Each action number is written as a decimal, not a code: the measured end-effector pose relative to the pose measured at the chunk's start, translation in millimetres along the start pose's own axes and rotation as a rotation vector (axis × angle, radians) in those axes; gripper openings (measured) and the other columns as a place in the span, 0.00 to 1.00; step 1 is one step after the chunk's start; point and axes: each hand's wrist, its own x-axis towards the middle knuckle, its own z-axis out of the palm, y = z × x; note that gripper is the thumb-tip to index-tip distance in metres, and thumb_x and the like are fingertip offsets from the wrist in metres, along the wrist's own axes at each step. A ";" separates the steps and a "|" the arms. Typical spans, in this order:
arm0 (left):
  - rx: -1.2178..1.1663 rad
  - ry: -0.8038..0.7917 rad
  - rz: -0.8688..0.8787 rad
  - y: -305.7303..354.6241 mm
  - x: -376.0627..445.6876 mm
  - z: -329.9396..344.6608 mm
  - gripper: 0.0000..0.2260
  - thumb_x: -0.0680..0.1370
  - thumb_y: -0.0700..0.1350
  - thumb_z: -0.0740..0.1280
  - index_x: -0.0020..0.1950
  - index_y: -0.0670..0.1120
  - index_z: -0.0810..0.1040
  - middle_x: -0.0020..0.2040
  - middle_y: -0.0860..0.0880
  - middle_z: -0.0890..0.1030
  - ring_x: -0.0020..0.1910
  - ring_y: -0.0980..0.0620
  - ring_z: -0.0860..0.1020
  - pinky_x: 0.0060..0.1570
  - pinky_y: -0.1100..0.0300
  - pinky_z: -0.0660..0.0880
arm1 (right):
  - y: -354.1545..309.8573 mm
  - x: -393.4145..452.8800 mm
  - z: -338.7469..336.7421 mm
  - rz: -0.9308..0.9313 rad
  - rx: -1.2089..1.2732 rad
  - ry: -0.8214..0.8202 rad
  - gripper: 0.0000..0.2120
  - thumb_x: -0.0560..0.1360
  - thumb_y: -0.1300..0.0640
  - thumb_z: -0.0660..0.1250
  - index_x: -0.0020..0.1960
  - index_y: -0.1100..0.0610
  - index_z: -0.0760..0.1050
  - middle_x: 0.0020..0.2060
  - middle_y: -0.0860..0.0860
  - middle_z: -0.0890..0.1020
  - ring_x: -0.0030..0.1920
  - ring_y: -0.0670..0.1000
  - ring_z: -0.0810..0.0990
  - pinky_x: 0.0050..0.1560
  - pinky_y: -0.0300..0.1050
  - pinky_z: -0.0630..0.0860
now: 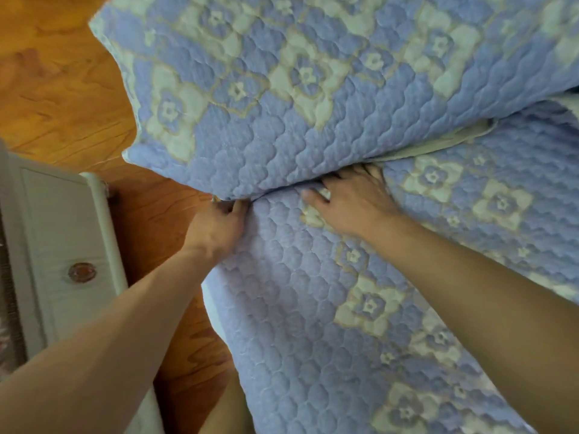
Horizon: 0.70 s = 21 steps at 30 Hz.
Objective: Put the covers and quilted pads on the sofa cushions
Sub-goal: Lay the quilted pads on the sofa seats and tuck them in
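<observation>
**Tucking a quilted pad at the fold**

Filling most of the view is a quilted pad (313,98), periwinkle blue with a scalloped stitch pattern and bands of pale cream flower-and-diamond motifs outlined in tan. It is doubled over: an upper layer spreads across the top of the frame, its scalloped edge trimmed in pale fabric at the left, and a lower layer runs from the middle down to the bottom right. A strip of the pad's plain cream underside (438,142) shows in the crease between the two layers.

The left hand (219,227) sits at the left end of that crease, its fingers curled and pinching the edge of the pad where the upper layer meets the lower one. The right hand (351,202) lies just beside it to the right, palm down on the lower layer, with its fingertips pushed into the crease under the upper layer and so partly hidden; the fingers look fairly straight, pressing rather than gripping. Both bare forearms reach in from the bottom of the frame.

The pad hangs over a wooden floor (56,89) with a warm orange grain. At the left edge stands a piece of grey-white furniture (62,233) with a round reddish knob (82,272).
</observation>
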 end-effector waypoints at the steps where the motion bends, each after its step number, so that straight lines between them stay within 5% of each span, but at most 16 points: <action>1: -0.021 -0.028 -0.030 1.0 8.8 0.7 0.28 0.80 0.68 0.53 0.58 0.49 0.81 0.62 0.42 0.80 0.61 0.37 0.76 0.62 0.47 0.72 | -0.9 8.2 0.9 0.013 0.024 -0.010 0.38 0.74 0.28 0.40 0.71 0.44 0.72 0.73 0.50 0.70 0.75 0.54 0.62 0.74 0.55 0.55; 4: -0.136 -0.093 -0.170 1.6 19.4 2.4 0.26 0.80 0.67 0.55 0.70 0.53 0.74 0.66 0.46 0.77 0.66 0.42 0.74 0.69 0.49 0.70 | -0.4 11.0 5.0 0.046 0.058 0.016 0.33 0.75 0.28 0.44 0.70 0.40 0.73 0.75 0.50 0.67 0.76 0.55 0.59 0.75 0.55 0.53; 6: -0.419 -0.291 -0.366 -13.2 21.7 -2.8 0.22 0.81 0.61 0.60 0.63 0.47 0.81 0.53 0.45 0.86 0.53 0.48 0.84 0.58 0.56 0.79 | 2.1 1.8 8.9 0.046 0.023 0.012 0.33 0.78 0.29 0.45 0.68 0.45 0.76 0.72 0.52 0.71 0.75 0.55 0.61 0.76 0.54 0.53; 8: -0.435 -0.443 -0.402 -31.3 19.0 -9.3 0.19 0.80 0.60 0.63 0.58 0.48 0.83 0.50 0.47 0.87 0.51 0.47 0.85 0.59 0.51 0.80 | 2.2 -2.1 10.6 0.032 -0.021 0.032 0.35 0.78 0.31 0.44 0.66 0.51 0.77 0.67 0.53 0.76 0.72 0.55 0.65 0.76 0.52 0.54; 12: -0.360 -0.378 -0.353 -39.4 42.6 -12.5 0.15 0.80 0.60 0.64 0.57 0.52 0.81 0.57 0.50 0.84 0.55 0.51 0.82 0.64 0.50 0.75 | 4.4 19.6 7.8 -0.006 -0.040 0.010 0.43 0.74 0.27 0.38 0.73 0.50 0.71 0.73 0.53 0.72 0.75 0.56 0.66 0.75 0.55 0.61; 15: -0.441 -0.381 -0.453 -36.3 59.1 -5.5 0.16 0.80 0.54 0.65 0.59 0.44 0.82 0.55 0.44 0.85 0.56 0.44 0.82 0.64 0.47 0.75 | 8.1 28.4 8.6 -0.012 -0.013 0.023 0.42 0.73 0.25 0.41 0.78 0.46 0.63 0.78 0.49 0.63 0.79 0.54 0.58 0.77 0.56 0.58; 18: -0.443 -0.223 -0.466 -31.4 70.1 6.7 0.09 0.82 0.44 0.61 0.53 0.41 0.78 0.50 0.41 0.80 0.43 0.44 0.78 0.44 0.56 0.76 | 9.1 28.2 9.8 -0.032 0.019 0.020 0.41 0.74 0.25 0.41 0.78 0.45 0.61 0.80 0.47 0.59 0.80 0.52 0.54 0.78 0.55 0.54; 19: -0.422 -0.152 -0.450 -31.6 75.4 7.7 0.10 0.81 0.45 0.62 0.57 0.41 0.77 0.53 0.40 0.79 0.43 0.44 0.77 0.45 0.56 0.76 | 7.9 27.5 8.1 -0.030 0.036 0.005 0.40 0.73 0.25 0.41 0.79 0.44 0.61 0.80 0.47 0.59 0.80 0.52 0.53 0.78 0.55 0.53; 21: -0.176 0.062 -0.462 -35.2 74.6 1.9 0.21 0.78 0.50 0.65 0.68 0.41 0.74 0.67 0.39 0.74 0.60 0.40 0.76 0.61 0.47 0.73 | 5.3 22.7 6.4 -0.005 0.035 -0.034 0.40 0.74 0.26 0.39 0.78 0.45 0.62 0.79 0.48 0.61 0.79 0.53 0.54 0.78 0.54 0.51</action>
